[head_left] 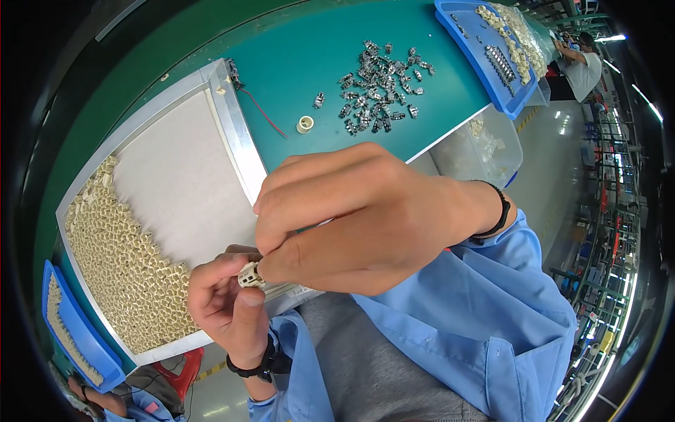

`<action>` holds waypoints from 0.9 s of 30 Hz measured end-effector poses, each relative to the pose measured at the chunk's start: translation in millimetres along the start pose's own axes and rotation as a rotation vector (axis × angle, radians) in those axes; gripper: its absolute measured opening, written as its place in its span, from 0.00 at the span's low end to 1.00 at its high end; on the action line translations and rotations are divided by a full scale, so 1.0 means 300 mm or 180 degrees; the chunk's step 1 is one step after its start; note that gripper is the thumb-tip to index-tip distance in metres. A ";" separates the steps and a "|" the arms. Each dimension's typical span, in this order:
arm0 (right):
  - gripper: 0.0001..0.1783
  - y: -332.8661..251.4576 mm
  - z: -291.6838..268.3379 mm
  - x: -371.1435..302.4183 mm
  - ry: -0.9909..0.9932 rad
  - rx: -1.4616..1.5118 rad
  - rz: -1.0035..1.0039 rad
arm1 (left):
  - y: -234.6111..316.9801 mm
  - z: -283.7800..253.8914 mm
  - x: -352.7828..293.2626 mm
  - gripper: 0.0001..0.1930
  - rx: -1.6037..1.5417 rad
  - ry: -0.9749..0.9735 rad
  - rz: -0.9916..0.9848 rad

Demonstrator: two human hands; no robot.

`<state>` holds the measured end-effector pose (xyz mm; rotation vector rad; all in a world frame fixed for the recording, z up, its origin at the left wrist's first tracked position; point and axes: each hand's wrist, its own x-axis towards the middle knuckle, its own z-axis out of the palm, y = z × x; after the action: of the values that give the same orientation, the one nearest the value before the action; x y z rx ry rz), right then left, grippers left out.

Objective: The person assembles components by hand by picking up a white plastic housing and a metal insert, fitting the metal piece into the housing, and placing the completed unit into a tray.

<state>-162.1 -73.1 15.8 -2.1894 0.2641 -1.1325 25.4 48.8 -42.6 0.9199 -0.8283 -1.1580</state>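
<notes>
Right hand nearest, fingers bunched; can't tell if gripping anything. Left hand pinches the small cream blocky ceramic-looking part, thumb against fingers, just at the other hand's fingertips. Probably light, stiff, chippable; grip its side walls.

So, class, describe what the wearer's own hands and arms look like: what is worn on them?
Both the left hand and right hand are gloveless. The left wrist has a chunky black band; the right, a slimmer black bracelet. The light-blue sleeves are plain.
</notes>
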 end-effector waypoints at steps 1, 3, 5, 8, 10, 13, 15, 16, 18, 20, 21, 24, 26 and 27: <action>0.05 -0.003 -0.001 -0.001 -0.0025 0.0033 0.0036 | 0.000 0.002 -0.001 0.23 -0.0014 0.0012 -0.0020; 0.04 -0.006 -0.002 -0.004 -0.0043 0.0061 0.0074 | -0.001 0.006 0.000 0.23 -0.0039 0.0035 -0.0061; 0.03 -0.006 -0.002 -0.010 0.0007 0.0131 0.0124 | -0.002 0.011 0.002 0.23 -0.0097 -0.0012 -0.0064; 0.04 0.002 0.020 0.003 -0.0089 0.0364 0.0093 | 0.008 -0.007 -0.013 0.22 -0.0198 0.0064 -0.0018; 0.05 -0.008 -0.002 -0.017 -0.0077 0.0424 0.0093 | 0.001 0.015 0.004 0.22 -0.0292 -0.0095 -0.0066; 0.06 -0.017 0.005 -0.025 0.0009 0.0499 0.0165 | 0.005 0.027 0.009 0.22 -0.0357 -0.0177 -0.0067; 0.07 -0.012 0.023 -0.018 0.0019 0.0574 0.0184 | 0.011 0.014 -0.006 0.21 -0.0400 -0.0177 -0.0008; 0.07 -0.008 0.025 -0.019 0.0013 0.0662 0.0241 | 0.008 0.014 -0.006 0.21 -0.0397 -0.0184 -0.0007; 0.07 0.000 0.020 -0.031 0.0013 0.0775 0.0373 | -0.014 0.018 0.002 0.21 -0.0296 -0.0014 0.0017; 0.08 0.012 0.006 -0.054 0.0069 0.0663 0.0399 | -0.038 0.019 0.017 0.21 -0.0308 -0.0022 0.0013; 0.08 0.015 0.008 -0.060 0.0069 0.0677 0.0391 | -0.026 0.017 0.013 0.21 -0.0470 -0.0091 -0.0060; 0.10 0.065 -0.065 -0.097 0.0128 0.0029 0.0591 | -0.013 0.004 0.007 0.19 -0.0832 -0.0246 -0.0196; 0.10 0.135 -0.158 -0.155 0.0209 -0.0638 0.0796 | -0.025 -0.008 0.013 0.18 -0.0699 -0.0204 -0.0128; 0.11 0.176 -0.202 -0.195 -0.0033 -0.1387 0.0950 | -0.030 -0.006 0.020 0.17 -0.0631 -0.0187 -0.0096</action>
<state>-239.3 -115.0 -30.8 -2.4160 0.8723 -0.9597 24.9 41.9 -51.1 0.7399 -0.7340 -1.2742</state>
